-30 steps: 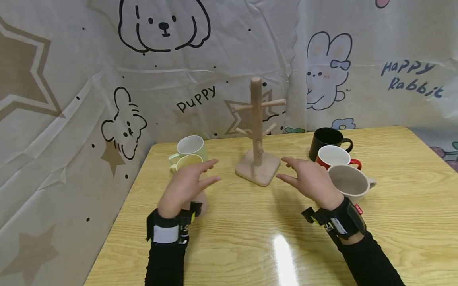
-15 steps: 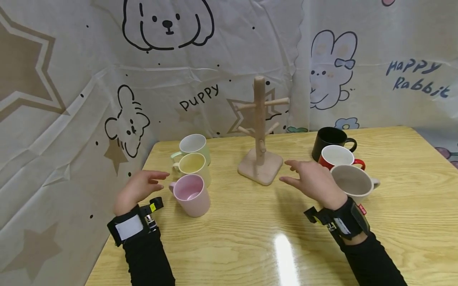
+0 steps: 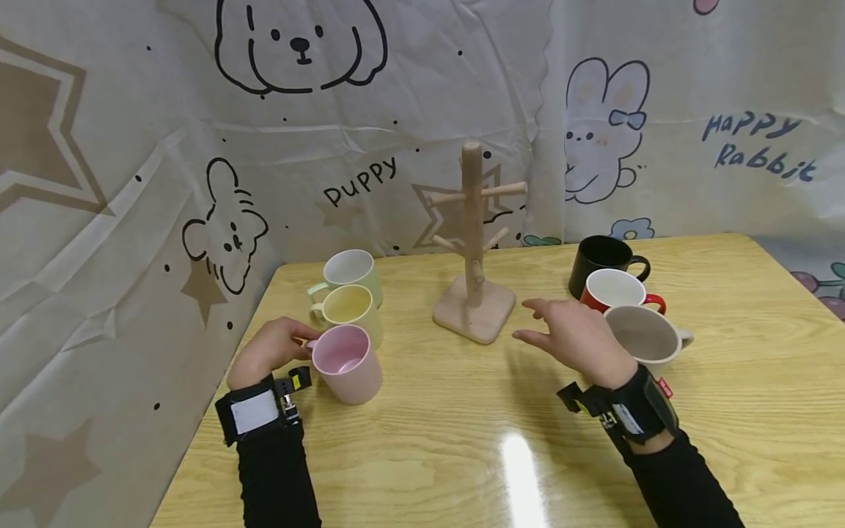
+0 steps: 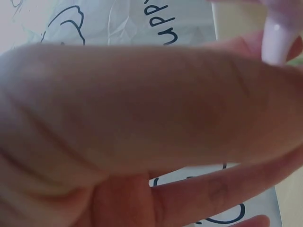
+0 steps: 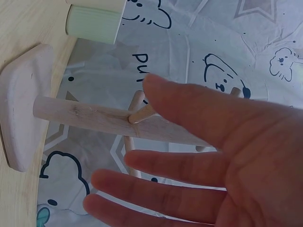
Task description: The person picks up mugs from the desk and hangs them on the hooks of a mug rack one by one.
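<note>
My left hand is at the left side of the pink mug, its thumb and fingers pinching the handle. The mug stands upright on the table. In the left wrist view the thumb fills the middle, and the mug's pale pink handle shows at the upper right, a finger behind it. My right hand hovers with fingers spread and holds nothing, just right of the wooden mug tree. In the right wrist view its extended fingers overlap the mug tree's post.
Behind the pink mug stand a yellow mug and a pale green mug. On the right, a black mug, a red mug and a beige mug form a row. A printed cloth hangs behind the table.
My left hand has gone from above the pink mug out to its left, then back right onto its handle. The right hand stays nearly still.
</note>
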### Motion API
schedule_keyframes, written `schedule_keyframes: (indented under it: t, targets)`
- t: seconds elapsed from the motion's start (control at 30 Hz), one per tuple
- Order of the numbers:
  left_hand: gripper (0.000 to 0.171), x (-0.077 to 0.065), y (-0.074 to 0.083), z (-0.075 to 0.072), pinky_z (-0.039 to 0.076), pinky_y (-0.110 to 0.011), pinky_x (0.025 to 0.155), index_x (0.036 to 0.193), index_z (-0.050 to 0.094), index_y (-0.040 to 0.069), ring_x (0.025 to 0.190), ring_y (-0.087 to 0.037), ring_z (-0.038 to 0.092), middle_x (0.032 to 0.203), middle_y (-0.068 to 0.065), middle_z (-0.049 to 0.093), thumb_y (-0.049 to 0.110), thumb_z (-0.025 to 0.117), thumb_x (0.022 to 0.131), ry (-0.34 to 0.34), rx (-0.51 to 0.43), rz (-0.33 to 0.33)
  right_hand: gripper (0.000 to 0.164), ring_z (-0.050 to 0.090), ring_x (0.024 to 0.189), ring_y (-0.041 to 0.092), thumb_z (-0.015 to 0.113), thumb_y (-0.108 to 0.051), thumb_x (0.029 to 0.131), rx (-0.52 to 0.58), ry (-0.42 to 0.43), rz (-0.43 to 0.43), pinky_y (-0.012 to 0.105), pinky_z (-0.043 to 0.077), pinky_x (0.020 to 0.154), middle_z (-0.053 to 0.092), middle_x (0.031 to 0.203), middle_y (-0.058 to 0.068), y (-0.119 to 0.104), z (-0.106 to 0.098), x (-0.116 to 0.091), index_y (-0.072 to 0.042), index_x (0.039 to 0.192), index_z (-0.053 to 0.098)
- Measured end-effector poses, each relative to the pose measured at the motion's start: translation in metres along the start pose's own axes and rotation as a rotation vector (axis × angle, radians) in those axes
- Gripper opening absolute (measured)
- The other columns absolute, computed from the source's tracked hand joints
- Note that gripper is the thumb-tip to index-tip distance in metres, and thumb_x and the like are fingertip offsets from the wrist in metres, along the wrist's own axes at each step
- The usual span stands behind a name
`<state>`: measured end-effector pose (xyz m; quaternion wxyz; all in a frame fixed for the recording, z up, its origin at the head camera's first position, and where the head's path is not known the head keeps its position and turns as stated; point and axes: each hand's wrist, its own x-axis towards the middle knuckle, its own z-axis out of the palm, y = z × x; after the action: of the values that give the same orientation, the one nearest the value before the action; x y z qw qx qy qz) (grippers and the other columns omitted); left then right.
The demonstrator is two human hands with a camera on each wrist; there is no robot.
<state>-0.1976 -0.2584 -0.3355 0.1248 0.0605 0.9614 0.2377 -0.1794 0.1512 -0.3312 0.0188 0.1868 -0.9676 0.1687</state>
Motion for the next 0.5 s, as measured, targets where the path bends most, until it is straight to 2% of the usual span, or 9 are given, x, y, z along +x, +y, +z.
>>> schedule_keyframes:
  t: [0.23, 0.5]
  targets:
    - [0.019, 0.0046, 0.0044, 0.0014, 0.048, -0.045, 0.081, 0.101, 0.069, 0.000, 0.090, -0.029, 0.057, 0.101, -0.018, 0.065, 0.002, 0.061, 0.085, 0.011, 0.099, 0.022, 0.051, 0.066, 0.084, 0.024, 0.066, -0.037, 0.083, 0.004, -0.001, -0.012, 0.031, 0.053, 0.062, 0.069, 0.101, 0.013, -0.0004, 0.0001, 0.0002, -0.004, 0.121, 0.058]
    - [0.018, 0.0046, 0.0088, 0.0022, 0.051, -0.039, 0.077, 0.099, 0.070, 0.001, 0.082, -0.021, 0.058, 0.093, -0.014, 0.067, 0.000, 0.060, 0.085, 0.008, 0.113, 0.013, 0.049, 0.066, 0.084, 0.024, 0.066, -0.037, 0.083, -0.008, 0.010, -0.031, 0.033, 0.054, 0.064, 0.069, 0.099, 0.012, 0.0004, 0.0016, 0.0004, -0.004, 0.119, 0.060]
